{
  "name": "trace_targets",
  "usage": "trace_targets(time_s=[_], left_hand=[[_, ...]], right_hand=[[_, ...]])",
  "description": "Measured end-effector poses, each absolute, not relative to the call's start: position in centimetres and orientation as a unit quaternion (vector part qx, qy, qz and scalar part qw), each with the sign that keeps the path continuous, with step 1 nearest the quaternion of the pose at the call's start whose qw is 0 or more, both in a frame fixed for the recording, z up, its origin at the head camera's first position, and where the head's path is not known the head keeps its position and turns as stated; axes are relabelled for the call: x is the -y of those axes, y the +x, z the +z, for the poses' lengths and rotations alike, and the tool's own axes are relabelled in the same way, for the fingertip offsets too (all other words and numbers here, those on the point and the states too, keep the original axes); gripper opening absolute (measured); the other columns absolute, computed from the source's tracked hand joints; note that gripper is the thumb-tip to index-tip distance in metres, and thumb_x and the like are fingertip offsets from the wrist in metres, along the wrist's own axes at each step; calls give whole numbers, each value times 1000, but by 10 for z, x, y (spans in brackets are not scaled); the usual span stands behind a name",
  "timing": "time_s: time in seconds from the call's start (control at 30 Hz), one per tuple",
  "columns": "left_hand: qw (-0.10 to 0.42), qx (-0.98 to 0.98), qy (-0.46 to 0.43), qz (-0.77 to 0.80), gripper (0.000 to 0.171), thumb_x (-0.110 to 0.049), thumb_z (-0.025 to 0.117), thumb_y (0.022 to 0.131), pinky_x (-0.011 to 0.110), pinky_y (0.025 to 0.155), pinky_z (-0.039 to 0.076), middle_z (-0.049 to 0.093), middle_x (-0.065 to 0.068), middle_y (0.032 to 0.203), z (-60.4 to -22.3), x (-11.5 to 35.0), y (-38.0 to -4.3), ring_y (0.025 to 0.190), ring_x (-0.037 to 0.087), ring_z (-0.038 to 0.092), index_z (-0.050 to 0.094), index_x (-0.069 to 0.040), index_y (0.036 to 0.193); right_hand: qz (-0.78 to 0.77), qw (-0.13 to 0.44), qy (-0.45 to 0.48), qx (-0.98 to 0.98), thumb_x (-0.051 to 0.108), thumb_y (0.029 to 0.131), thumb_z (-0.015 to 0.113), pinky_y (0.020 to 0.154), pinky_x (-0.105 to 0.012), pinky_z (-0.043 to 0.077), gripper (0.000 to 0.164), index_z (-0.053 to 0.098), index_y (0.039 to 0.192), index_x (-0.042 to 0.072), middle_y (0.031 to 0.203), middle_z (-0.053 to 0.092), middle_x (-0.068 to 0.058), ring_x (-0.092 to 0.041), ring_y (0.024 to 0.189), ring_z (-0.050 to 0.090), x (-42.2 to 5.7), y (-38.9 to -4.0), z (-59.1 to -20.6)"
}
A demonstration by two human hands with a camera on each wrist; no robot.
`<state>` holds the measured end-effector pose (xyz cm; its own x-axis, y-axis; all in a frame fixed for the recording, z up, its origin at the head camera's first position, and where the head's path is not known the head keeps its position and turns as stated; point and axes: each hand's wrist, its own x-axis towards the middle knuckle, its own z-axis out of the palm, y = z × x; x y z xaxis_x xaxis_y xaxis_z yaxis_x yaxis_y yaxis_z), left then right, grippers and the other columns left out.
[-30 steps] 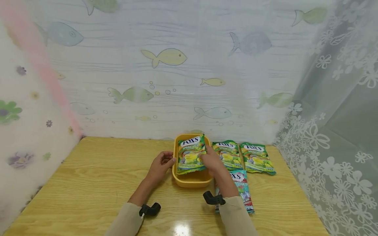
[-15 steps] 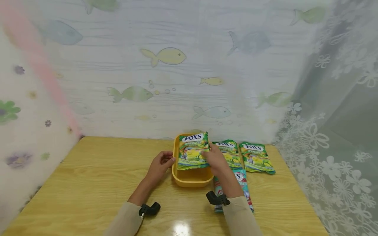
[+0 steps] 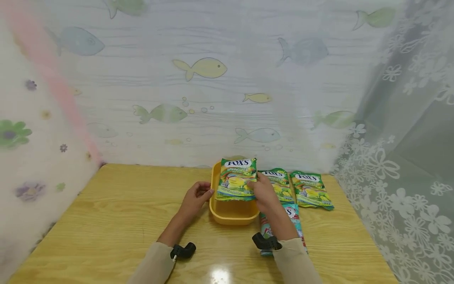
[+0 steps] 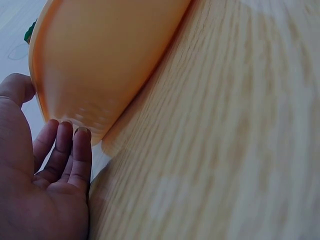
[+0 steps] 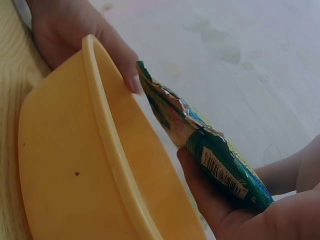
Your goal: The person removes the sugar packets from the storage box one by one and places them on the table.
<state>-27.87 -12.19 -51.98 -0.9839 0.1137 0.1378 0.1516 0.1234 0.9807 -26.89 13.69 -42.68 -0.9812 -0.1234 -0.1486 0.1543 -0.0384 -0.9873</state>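
Note:
My right hand grips a green candy bag marked FOX'S Spring Tea by its right side, thumb on the front. In the right wrist view the bag is edge-on, barcode on its back, fingers behind it. It is held tilted over a yellow plastic tub, whose inside is partly hidden. At the tub's left side my left hand holds its wall. The left wrist view shows that hand with its thumb at the rim and its fingertips against the outer wall of the tub.
Two more green candy bags, a nearer one and a farther one, lie right of the tub. A blue and red candy bag lies in front of them, partly under my right forearm. Behind the wooden table hangs a fish-print curtain.
The green bag has risen from inside the tub and shifted right with my right hand, its front turning more level. My left hand has stayed at the tub's left side.

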Motion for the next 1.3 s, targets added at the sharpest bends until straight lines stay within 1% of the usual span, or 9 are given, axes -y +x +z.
trace_targets(time_s=[0.07, 0.13, 0.23, 0.37, 0.47, 0.77, 1.0, 1.23, 1.3], left_hand=[[17, 751, -86, -654, 37, -24, 70, 105, 24, 92, 56, 64, 15, 127, -519, 122, -279, 116, 26, 65, 61, -3, 135], [19, 753, -81, -653, 37, -23, 71, 105, 23, 91, 56, 65, 15, 126, -519, 122, -278, 115, 25, 65, 61, -3, 134], [20, 757, -79, -649, 35, -23, 70, 105, 23, 89, 57, 65, 15, 124, -519, 123, -277, 113, 25, 66, 62, -3, 134], [19, 758, -82, -647, 34, -23, 70, 106, 25, 88, 57, 66, 15, 123, -520, 122, -278, 112, 26, 66, 63, -4, 133], [17, 755, -82, -651, 34, -23, 71, 105, 26, 89, 57, 66, 15, 123, -520, 121, -279, 112, 26, 67, 63, -4, 132], [18, 752, -84, -653, 36, -25, 70, 106, 30, 91, 58, 66, 15, 123, -518, 120, -280, 111, 23, 67, 63, -3, 134], [18, 753, -91, -651, 35, -24, 70, 106, 28, 89, 58, 66, 14, 122, -518, 121, -279, 110, 22, 67, 63, -3, 133], [14, 756, -92, -648, 36, -26, 70, 106, 29, 89, 58, 66, 14, 122, -519, 121, -278, 108, 20, 67, 63, -4, 133], [14, 754, -93, -650, 35, -25, 70, 106, 28, 89, 58, 66, 14, 121, -519, 121, -278, 108, 20, 67, 63, -3, 133]], right_hand=[[-722, 94, 11, -686, 5, 112, 44, 117, -58, 42, 62, 16, 167, -4, 159, 37, -32, -49, 142, 45, -136, -269, -426], [-721, 96, 10, -686, 6, 113, 44, 114, -56, 46, 59, 22, 166, -3, 153, 44, -31, -47, 137, 51, -134, -269, -427], [-720, 101, 16, -687, 7, 113, 45, 119, -61, 38, 62, 16, 167, -4, 163, 31, -31, -50, 148, 38, -134, -267, -427], [-718, 98, 27, -689, 6, 113, 45, 125, -69, 19, 70, 3, 167, -6, 174, -2, -29, -55, 158, 5, -137, -263, -426], [-717, 94, 26, -690, 5, 112, 46, 125, -70, 17, 71, 2, 167, -7, 173, -7, -29, -56, 158, 0, -138, -261, -425], [-726, 92, 30, -681, 6, 112, 46, 126, -67, 19, 72, 2, 167, -5, 174, -3, -28, -52, 159, 5, -143, -257, -419], [-732, 100, 25, -674, 5, 112, 45, 127, -64, 18, 72, -1, 167, -7, 174, -1, -29, -51, 160, 1, -148, -251, -415], [-742, 94, 4, -664, 3, 113, 43, 124, -65, 27, 64, 9, 166, -8, 171, 14, -31, -53, 156, 17, -153, -247, -415], [-740, 96, 8, -665, 4, 113, 43, 124, -68, 25, 65, 8, 166, -7, 172, 12, -31, -54, 157, 15, -155, -245, -414]])
